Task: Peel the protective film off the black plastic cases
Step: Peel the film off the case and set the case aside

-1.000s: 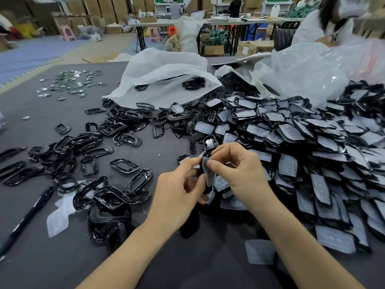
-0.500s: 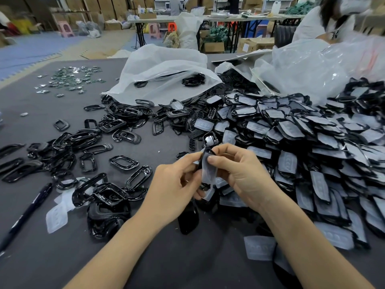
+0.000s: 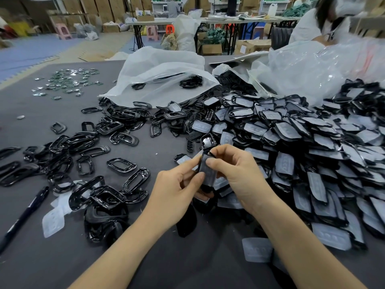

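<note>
Left hand [image 3: 177, 190] and right hand [image 3: 233, 170] both pinching one film-covered black plastic case [image 3: 206, 171], fingers curled, above the grey table [image 3: 62, 257]

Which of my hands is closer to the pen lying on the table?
Left. The left hand is right of the pen, with a cluster of black frames between; the right hand is farther right, beside the left hand.

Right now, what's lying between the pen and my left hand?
In the head view, between the pen and your left hand lie loose white film pieces and a heap of black plastic frames.
</note>
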